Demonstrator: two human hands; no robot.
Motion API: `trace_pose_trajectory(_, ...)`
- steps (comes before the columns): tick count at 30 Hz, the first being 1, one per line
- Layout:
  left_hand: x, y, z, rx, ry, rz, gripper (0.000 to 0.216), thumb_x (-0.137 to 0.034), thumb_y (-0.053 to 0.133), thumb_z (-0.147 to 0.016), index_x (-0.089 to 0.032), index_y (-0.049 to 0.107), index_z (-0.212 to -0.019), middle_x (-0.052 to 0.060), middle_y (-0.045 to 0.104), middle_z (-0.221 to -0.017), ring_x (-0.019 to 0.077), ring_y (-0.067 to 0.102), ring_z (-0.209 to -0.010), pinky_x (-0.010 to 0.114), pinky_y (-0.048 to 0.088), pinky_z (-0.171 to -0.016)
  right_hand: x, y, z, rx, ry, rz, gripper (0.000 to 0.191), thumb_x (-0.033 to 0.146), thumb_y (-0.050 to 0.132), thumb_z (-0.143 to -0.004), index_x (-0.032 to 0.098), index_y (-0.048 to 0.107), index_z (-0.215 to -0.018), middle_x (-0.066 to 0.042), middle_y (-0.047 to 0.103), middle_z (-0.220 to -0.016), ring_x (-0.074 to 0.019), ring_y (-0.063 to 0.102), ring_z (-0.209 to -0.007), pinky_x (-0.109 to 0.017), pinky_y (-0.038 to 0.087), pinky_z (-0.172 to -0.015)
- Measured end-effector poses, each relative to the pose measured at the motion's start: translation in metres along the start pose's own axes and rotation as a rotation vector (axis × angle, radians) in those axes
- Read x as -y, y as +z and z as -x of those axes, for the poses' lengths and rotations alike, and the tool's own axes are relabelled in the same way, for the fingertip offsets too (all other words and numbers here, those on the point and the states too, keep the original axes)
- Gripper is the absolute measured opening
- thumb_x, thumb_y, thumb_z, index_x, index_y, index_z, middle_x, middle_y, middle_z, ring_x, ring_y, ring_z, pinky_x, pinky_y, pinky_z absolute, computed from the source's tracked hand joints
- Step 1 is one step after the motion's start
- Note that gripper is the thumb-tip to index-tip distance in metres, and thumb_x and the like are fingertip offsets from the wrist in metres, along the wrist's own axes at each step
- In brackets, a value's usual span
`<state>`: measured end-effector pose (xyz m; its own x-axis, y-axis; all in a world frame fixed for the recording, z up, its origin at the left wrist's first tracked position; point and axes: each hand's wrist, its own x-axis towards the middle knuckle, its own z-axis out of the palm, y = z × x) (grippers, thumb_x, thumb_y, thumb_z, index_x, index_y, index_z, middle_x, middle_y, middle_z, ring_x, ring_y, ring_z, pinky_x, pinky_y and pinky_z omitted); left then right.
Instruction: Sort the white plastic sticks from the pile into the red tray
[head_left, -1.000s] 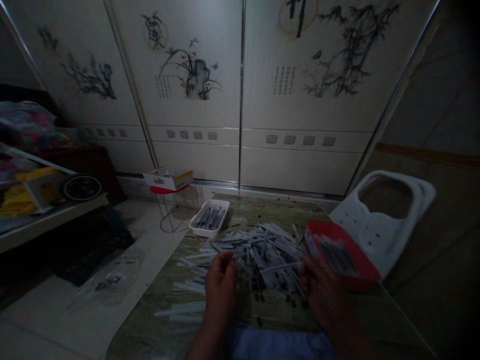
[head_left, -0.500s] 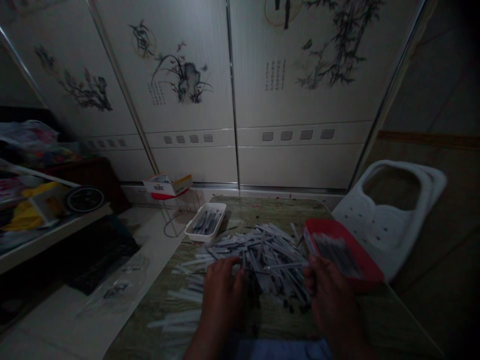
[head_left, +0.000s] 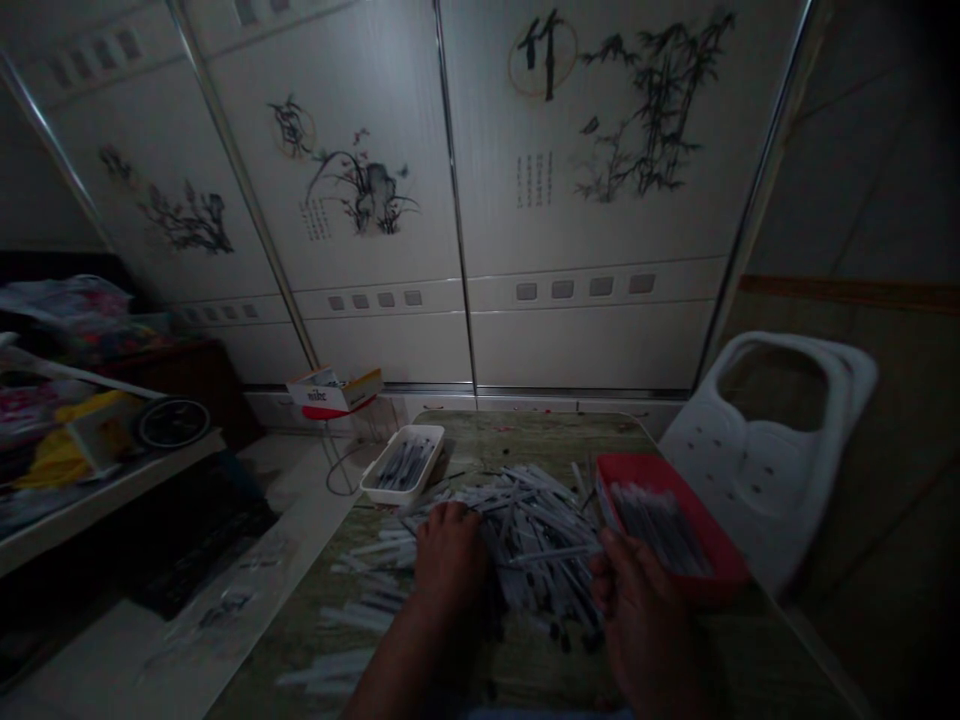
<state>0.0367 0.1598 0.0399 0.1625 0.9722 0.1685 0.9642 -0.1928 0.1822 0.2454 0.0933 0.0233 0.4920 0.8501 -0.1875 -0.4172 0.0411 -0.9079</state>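
Note:
A heap of slim, whitish pen-like sticks, some with dark ends, covers the middle of the table. My left hand lies over the heap's left part, its fingers curled down among the sticks; the fingertips and anything in them are hidden. At the heap's right side my right hand is closed, thumb against fingers, around the end of a pale pen that points left across the heap. Just beyond that hand stands a red tray with a bundle of similar sticks.
A white tray of dark slim sticks stands at the table's back left. More pale sticks lie in groups along the left. White folded chairs lean at the right; a box rests on a red stool behind.
My left hand has turned over and reached farther into the heap, its thumb now out of sight. My right hand still holds the pen. The view has tilted up slightly.

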Motion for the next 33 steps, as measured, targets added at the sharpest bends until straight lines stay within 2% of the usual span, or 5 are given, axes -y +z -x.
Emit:
trace_pose_trajectory(6,-0.003,0.007,-0.003,-0.011,-0.021,0.007,0.034,-0.017,0.055,-0.086,-0.024,0.071,-0.114,0.011,0.063,-0.132,0.0325,0.048,-0.128,0.044,0.039,-0.101,0.002,0.002,0.002,0.009,0.009,-0.026,0.031,0.052,0.076,-0.078,0.024,0.064,-0.085,0.004,0.063,-0.067,-0.0116,0.051,-0.055,-0.024,0.039,-0.048)
trace_pose_trajectory(12,-0.006,0.0,-0.006,-0.078,-0.041,0.088,0.024,-0.017,0.058,-0.082,-0.021,0.067,-0.103,0.012,0.068,-0.115,0.0313,0.056,-0.117,0.041,0.041,-0.096,0.001,0.003,0.001,0.015,0.015,-0.037,0.033,0.054,0.075,-0.079,0.023,0.063,-0.086,0.004,0.063,-0.065,-0.0123,0.052,-0.055,-0.024,0.04,-0.047)
trace_pose_trajectory(20,-0.014,0.0,0.003,-0.244,-0.184,1.055,0.02,-0.023,0.07,-0.072,-0.023,0.056,-0.087,-0.001,0.065,-0.08,0.0194,0.064,-0.077,0.027,0.043,-0.066,0.001,0.005,0.003,0.053,0.032,-0.088,0.033,0.052,0.077,-0.08,0.023,0.063,-0.084,0.004,0.062,-0.066,-0.0106,0.05,-0.055,-0.022,0.038,-0.047)
trace_pose_trajectory(25,-0.022,-0.003,0.013,-0.084,-0.428,1.662,0.032,-0.024,0.077,-0.07,-0.024,0.053,-0.091,-0.003,0.066,-0.074,0.0133,0.06,-0.062,0.022,0.039,-0.056,-0.003,0.007,0.004,0.084,0.026,-0.062,0.033,0.054,0.077,-0.08,0.024,0.064,-0.087,0.003,0.064,-0.067,-0.0118,0.05,-0.056,-0.024,0.038,-0.047)
trace_pose_trajectory(33,-0.014,0.011,0.018,0.013,-0.527,1.983,0.026,-0.028,0.079,-0.077,-0.02,0.057,-0.086,0.003,0.07,-0.083,0.0139,0.066,-0.071,0.022,0.045,-0.058,-0.006,0.009,0.009,0.072,-0.03,0.036,0.035,0.058,0.072,-0.083,0.024,0.068,-0.089,0.001,0.071,-0.073,-0.0152,0.057,-0.06,-0.027,0.042,-0.053)
